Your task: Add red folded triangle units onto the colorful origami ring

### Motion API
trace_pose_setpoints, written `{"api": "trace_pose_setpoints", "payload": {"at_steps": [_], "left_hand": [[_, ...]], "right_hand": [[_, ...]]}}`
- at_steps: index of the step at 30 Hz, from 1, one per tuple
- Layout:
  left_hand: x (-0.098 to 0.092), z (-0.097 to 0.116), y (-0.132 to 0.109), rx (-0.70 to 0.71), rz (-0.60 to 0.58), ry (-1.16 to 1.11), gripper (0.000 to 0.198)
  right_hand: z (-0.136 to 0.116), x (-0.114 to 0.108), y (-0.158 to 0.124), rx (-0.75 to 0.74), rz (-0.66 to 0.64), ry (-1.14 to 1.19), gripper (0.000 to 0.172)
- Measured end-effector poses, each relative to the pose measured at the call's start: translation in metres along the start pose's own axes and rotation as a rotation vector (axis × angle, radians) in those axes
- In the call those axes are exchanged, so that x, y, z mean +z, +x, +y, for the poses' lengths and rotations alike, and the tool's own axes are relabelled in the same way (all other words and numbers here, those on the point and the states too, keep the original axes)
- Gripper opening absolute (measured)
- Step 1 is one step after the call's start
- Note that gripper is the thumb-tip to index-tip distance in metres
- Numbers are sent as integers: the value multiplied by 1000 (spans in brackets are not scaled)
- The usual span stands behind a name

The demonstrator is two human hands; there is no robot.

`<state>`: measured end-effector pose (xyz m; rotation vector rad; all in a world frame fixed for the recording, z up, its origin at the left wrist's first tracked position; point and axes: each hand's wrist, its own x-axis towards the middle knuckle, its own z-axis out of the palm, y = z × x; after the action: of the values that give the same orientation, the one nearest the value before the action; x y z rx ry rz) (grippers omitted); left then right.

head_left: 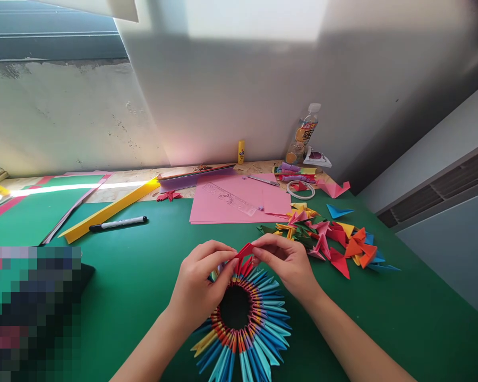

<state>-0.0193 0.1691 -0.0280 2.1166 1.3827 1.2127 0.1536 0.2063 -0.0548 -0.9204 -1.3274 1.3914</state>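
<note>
The fingers (239,258) of both hands pinch one small red piece (246,249) of folded paper; the left hand (199,284) grips it from the left and the right hand (284,260) grips it from the right, so the piece sits just between the two sets of fingertips.

The red piece is right above the far edge of the paper ring (245,323); the ring lies flat on the green counter (143,276), close to the person, and it is made of many folded bits in blue, red, orange and yellow; their points stick outward all around a dark hole in the middle. The red piece looks tilted, with its point up and to the right; its lower end goes down toward the ring's rim, touching or nearly touching, and I cannot tell which. Both hands are about as near to it as each other; the left hand also lies over the ring's left side.

To the right of the ring and a bit farther away is a pile (334,241) of loose folded pieces; beyond the ring lies pink paper (231,204); far to the left of the ring is a marker (117,224).
</note>
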Motion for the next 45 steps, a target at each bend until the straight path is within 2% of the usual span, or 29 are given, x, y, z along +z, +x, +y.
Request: {"api": "trace_pose_setpoints", "payload": {"at_steps": [9, 14, 19, 22, 25, 28, 33, 35, 38, 45], "left_hand": [[0, -1, 0, 48, 13, 36, 11], [2, -2, -1, 66, 5, 51, 11], [2, -4, -2, 105, -3, 88, 12], [2, -3, -2, 73, -17, 108, 16], [3, -4, -3, 29, -69, 115, 20], [4, -5, -4, 8, -189, 154, 23], [4, -6, -4, 6, -423, 290, 45], [4, -5, -3, 25, -472, 327, 44], [2, -3, -2, 26, -509, 362, 37], [-1, 1, -3, -51, -515, 432, 38]], "right_hand": [[1, 0, 1, 29, -2, 52, 7], [1, -1, 1, -3, -39, 102, 8], [2, -2, 0, -42, -40, 54, 7], [3, -2, 1, -29, -19, 58, 7], [5, -3, 3, 4, 57, 124, 16], [6, -5, 5, 49, 129, 182, 27], [6, -7, 7, 102, 162, 233, 18], [5, -7, 7, 106, 164, 245, 16], [6, -7, 8, 102, 171, 229, 14], [5, -6, 7, 128, 154, 247, 16]]}}
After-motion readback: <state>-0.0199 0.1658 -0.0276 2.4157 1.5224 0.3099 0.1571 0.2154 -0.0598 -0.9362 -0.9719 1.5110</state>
